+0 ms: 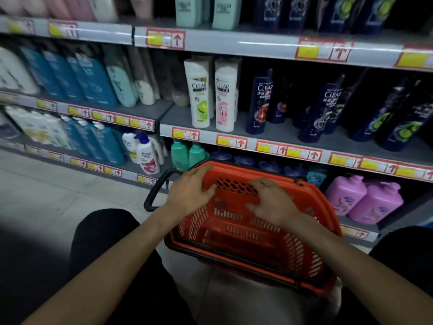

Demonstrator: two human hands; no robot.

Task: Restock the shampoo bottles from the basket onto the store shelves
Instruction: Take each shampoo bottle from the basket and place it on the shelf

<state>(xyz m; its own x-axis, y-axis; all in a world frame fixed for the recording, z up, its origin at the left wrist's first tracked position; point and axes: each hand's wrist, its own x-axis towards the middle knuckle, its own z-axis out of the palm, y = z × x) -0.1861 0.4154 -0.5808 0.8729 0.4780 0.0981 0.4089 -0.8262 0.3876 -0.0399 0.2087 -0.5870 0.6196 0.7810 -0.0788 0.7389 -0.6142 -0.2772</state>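
Grey store shelves (178, 118) fill the background, with white shampoo bottles (200, 95) upright near the middle shelf's front edge and open room to their left. No bottle shows in the orange basket (234, 235). The left hand (189, 191) lies flat on its far rim; the right hand (274, 202) hovers over it, loosely spread, grasping nothing. The bottles look smooth, rigid and probably heavy: best gripped round the waist.

Pale floor (46, 184); dim store light.
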